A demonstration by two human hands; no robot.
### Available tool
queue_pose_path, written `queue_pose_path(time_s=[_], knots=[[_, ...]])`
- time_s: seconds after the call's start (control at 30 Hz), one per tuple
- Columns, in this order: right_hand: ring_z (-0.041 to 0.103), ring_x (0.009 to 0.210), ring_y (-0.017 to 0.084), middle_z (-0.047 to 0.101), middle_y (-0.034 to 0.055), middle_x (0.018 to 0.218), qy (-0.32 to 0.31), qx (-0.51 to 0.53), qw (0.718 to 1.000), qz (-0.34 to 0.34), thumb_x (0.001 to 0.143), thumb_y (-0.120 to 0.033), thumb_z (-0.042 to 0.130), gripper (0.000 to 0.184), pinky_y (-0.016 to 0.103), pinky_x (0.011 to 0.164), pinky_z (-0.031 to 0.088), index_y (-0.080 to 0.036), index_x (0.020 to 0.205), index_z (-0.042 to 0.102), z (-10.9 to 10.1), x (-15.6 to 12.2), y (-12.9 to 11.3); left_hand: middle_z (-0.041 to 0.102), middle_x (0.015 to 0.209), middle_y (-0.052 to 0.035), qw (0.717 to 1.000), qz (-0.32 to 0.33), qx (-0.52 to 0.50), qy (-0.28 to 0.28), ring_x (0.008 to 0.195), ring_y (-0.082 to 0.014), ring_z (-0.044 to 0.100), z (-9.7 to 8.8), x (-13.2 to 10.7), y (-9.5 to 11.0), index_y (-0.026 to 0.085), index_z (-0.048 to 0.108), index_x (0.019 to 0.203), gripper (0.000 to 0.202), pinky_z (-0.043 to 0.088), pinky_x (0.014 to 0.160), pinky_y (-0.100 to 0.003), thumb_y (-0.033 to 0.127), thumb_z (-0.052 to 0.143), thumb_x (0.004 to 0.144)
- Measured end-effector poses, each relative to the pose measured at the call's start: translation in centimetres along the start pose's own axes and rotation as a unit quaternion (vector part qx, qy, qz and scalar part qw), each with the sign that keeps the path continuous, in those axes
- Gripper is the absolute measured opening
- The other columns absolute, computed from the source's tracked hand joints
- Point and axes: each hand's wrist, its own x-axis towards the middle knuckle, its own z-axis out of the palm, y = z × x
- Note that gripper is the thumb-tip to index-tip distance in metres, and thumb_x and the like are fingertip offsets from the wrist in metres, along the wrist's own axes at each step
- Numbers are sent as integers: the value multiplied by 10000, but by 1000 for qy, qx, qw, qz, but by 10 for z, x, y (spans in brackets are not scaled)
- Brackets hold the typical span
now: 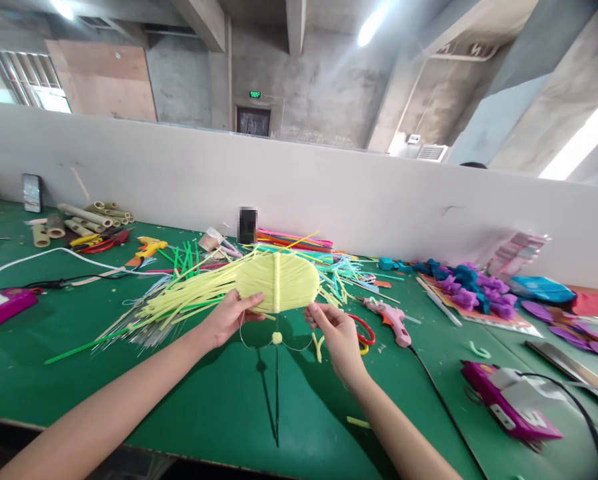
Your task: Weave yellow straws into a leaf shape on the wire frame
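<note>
A pale yellow oval fan-like piece (pixel 277 282), wound from yellow strips over a wire frame, is held up above the green table (pixel 219 400). My left hand (pixel 227 317) pinches its lower left edge. My right hand (pixel 335 331) pinches its lower right edge. A thin dark stem (pixel 277 393) with a small yellow ball (pixel 277 338) hangs down from the piece's middle. Loose ends of yellow strips (pixel 179 300) trail off to the left over the table.
Two pink glue guns (pixel 389 317) (pixel 511 400) with cords lie to the right, red scissors (pixel 363 331) by my right hand. Purple and blue craft flowers (pixel 471 283) sit further right. Coloured strips (pixel 293 240), bamboo tubes (pixel 86 217) and a phone (pixel 247 225) line the white partition.
</note>
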Motion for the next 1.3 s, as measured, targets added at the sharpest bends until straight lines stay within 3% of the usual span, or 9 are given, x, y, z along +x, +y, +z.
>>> queue_pose_path(time_s=[0.17, 0.57, 0.9, 1.3], knots=[[613, 692, 180, 713, 56, 750, -1, -2, 1000, 0, 772, -511, 677, 340, 283, 641, 477, -173, 789, 709, 0, -2, -2, 723, 1053, -105, 998, 8, 51, -30, 777, -199, 685, 3, -4, 2, 159, 682, 1067, 370, 565, 601, -273, 309, 771, 740], [623, 683, 189, 703, 69, 723, 6, -58, 998, 4, 754, -519, 692, 374, 294, 641, 503, -150, 818, 698, -5, 2, 3, 719, 1072, -120, 996, 13, 83, -40, 794, -226, 693, 3, -4, 2, 161, 671, 1097, 416, 548, 572, -274, 344, 766, 737], [651, 695, 168, 720, 68, 763, -2, 93, 991, 92, 671, -486, 779, 375, 298, 711, 527, -140, 805, 726, -1, 0, 4, 716, 1093, -135, 995, 5, 85, -44, 808, -240, 703, 2, -5, 2, 154, 676, 1119, 436, 561, 589, -286, 329, 772, 731], [638, 631, 131, 704, 44, 705, -1, 118, 987, 110, 643, -487, 804, 386, 263, 671, 533, -131, 762, 712, -1, 0, -1, 721, 1079, -132, 996, -9, 73, -53, 845, -260, 704, 3, -8, 4, 150, 692, 1079, 405, 571, 646, -326, 314, 782, 721]])
